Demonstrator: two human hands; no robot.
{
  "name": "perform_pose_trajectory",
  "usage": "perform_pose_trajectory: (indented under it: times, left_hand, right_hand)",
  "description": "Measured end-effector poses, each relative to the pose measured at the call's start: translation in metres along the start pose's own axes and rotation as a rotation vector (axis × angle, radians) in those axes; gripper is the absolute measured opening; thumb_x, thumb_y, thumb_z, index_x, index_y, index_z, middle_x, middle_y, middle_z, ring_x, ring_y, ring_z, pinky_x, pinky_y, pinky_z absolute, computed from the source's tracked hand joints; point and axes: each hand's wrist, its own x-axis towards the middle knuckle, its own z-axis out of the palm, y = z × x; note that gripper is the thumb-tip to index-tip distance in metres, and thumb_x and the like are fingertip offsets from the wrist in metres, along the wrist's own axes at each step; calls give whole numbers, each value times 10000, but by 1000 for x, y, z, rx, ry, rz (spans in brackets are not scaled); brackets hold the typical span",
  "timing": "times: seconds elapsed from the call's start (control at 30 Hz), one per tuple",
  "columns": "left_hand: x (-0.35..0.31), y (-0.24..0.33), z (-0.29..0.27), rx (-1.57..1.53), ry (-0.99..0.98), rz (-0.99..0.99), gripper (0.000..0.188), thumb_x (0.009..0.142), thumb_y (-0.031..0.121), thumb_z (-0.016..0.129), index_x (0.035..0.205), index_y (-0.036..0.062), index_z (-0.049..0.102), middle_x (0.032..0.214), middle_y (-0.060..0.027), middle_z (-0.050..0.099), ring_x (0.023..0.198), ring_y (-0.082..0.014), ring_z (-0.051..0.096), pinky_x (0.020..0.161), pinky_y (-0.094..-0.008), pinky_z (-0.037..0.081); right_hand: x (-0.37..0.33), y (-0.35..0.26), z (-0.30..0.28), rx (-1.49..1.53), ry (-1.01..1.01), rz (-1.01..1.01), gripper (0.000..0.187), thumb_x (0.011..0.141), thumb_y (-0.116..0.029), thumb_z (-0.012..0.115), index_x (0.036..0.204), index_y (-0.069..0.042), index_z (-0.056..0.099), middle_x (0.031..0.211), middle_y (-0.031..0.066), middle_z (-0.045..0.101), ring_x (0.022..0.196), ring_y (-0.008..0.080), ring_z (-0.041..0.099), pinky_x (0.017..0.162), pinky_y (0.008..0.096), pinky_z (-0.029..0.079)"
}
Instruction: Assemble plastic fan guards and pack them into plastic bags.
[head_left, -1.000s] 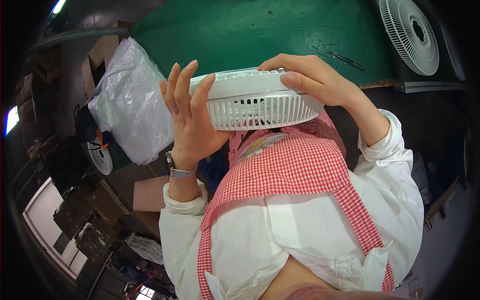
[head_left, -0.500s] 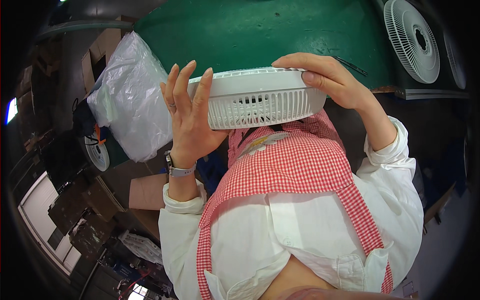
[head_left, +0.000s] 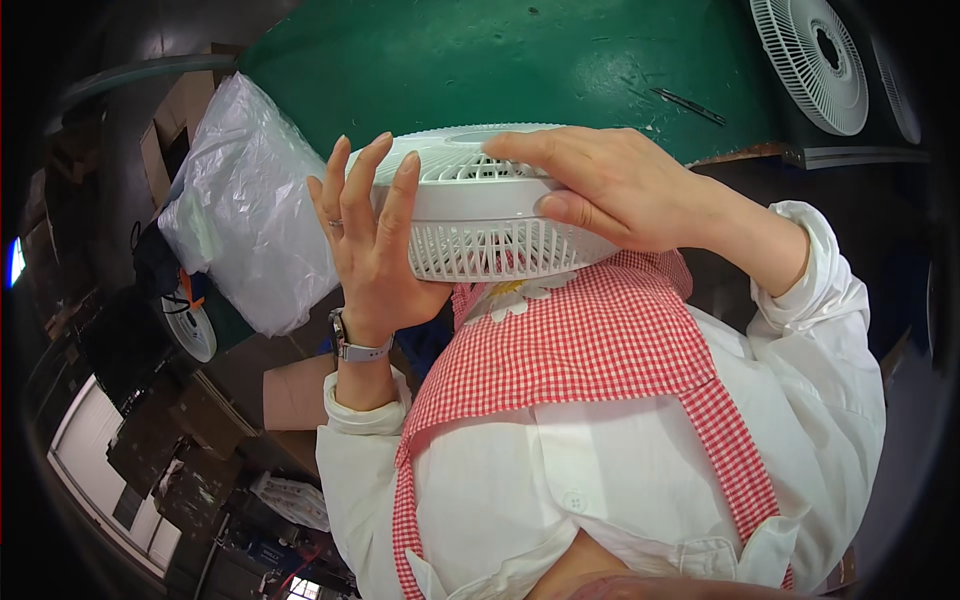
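Observation:
In front of my apron I hold a white round fan guard (head_left: 490, 203), made of slatted grilles with a smooth band around the rim. It is tilted so that part of its top face and the near slatted side show. My left hand (head_left: 375, 245) grips its left side, fingers stretched upward past the rim and the thumb low along the side. From the right, my right hand (head_left: 625, 185) holds the rim, its thumb against the band and its fingers laid over the top grille. Those fingers hide the guard's right part.
Beyond the guard spreads a green tabletop (head_left: 450, 70) with a dark slim tool (head_left: 690, 105) on it. Another white fan grille (head_left: 815, 65) lies at the far right, with part of one beside it. A translucent plastic bag (head_left: 255, 200) sits at the left, near cardboard boxes (head_left: 185, 110).
The guard has tipped so more of its top face shows. My right hand has moved left and further over the top. My left hand keeps its hold on the left side.

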Motion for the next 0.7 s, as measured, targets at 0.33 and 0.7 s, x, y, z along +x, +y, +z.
perform_pose_trajectory:
  times: [0.33, 0.7]
  left_hand:
    - [16, 4, 4, 12, 6, 55, 778, 591, 465, 790, 1326, 293, 601, 1435, -91, 492, 1411, -413, 330, 1097, -711, 124]
    - [41, -12, -10, 60, -113, 116, 735, 561, 418, 850, 1206, 170, 603, 1161, -9, 607, 1224, -285, 501, 1129, -631, 147]
  right_hand:
    - [-4, 4, 3, 90, -20, -75, 534, 1032, -422, 345, 1400, -51, 457, 1405, 166, 506, 1291, 341, 489, 1076, 440, 391]
    - [-28, 29, 11, -154, 358, -119, 850, 771, -496, 732, 1402, -31, 402, 1349, 190, 513, 1210, 386, 523, 1088, 494, 364]
